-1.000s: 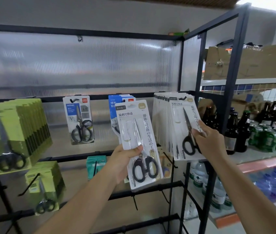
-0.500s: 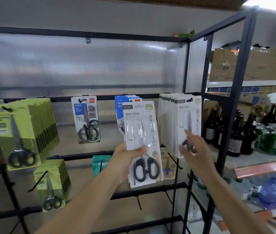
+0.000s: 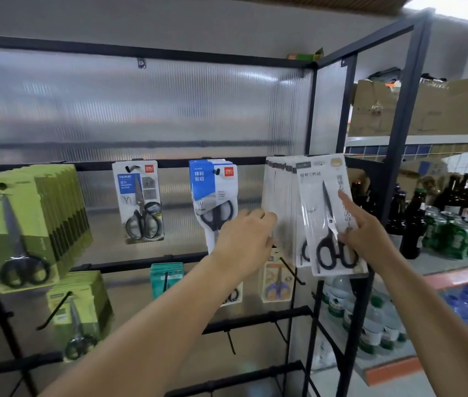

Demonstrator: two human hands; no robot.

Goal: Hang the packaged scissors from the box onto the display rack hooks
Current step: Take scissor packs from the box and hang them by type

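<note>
A white pack of black-handled scissors (image 3: 321,202) hangs tilted at the front of a thick stack of like packs (image 3: 281,196) on the rack's upper bar (image 3: 169,165), right end. My right hand (image 3: 370,239) grips this front pack at its right edge, with the index finger laid up its face. My left hand (image 3: 244,239) rests against the left side of the stack, fingers loosely curled, holding nothing. The box is out of sight.
Blue scissor packs (image 3: 212,190), a single white pack (image 3: 139,202) and green packs (image 3: 26,219) share the upper bar. Teal packs (image 3: 167,279) and bare hooks (image 3: 291,270) sit lower. Dark bottles (image 3: 416,222), green cans (image 3: 456,233) and water bottles (image 3: 370,325) fill the right shelves.
The pack that my left hand held in front of the rack now sits at the front of the right stack under my right hand. My left hand let go and moved against the stack's side.
</note>
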